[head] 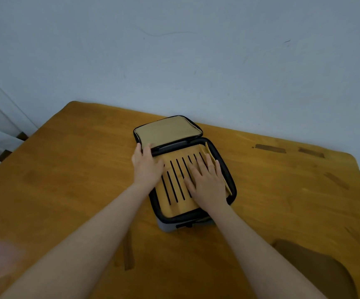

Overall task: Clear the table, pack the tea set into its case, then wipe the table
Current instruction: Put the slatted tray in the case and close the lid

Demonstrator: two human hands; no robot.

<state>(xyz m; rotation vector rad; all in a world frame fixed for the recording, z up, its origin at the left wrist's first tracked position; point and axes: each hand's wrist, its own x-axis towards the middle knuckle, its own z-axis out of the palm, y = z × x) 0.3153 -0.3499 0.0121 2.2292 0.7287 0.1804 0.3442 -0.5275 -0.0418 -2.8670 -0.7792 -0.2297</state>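
On the wooden table (67,169) sat the unzipped case (168,130); right hand (207,182) lay flat on its slatted tray (187,203), left hand (146,167), fingers straight, touched the rear-left rim.

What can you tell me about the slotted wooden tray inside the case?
The tray looks like light bamboo or wood, rectangular, cut with parallel dark slots. It lies flat in the open case, nearly filling it inside the black rim. The right hand lies flat on its right half; the left hand rests over its far left corner.
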